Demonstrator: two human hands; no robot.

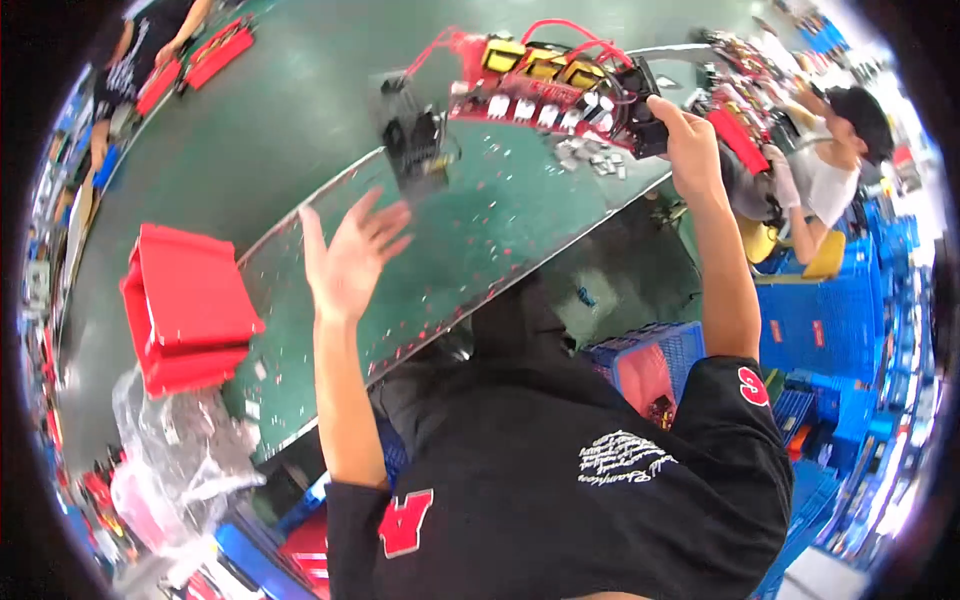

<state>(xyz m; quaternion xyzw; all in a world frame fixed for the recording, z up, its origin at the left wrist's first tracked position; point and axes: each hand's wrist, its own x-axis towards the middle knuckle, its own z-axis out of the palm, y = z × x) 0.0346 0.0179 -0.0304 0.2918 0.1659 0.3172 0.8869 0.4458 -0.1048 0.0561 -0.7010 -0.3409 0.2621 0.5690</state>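
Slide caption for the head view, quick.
Right hand holds a red circuit assembly by its black end; left hand open over green workbench.

View, one: head camera, wide fisheye, left of the pair you wear.
Position: above your shirt (540, 470), which fills the lower middle at closest range.
Facing: down and forward, past your forearms (350, 410), over the bench (480, 240).
Orientation: upright, unmirrored; your left hand (347, 262) stands left of centre, your right hand (692, 150) right and higher.
Middle range: the bench, running slantwise from lower left to upper right.
Far range, small: a co-worker (835, 185) toward the right rim, another person (150, 45) at upper left.
Edge: round, black at the corners; straight lines bow toward it.
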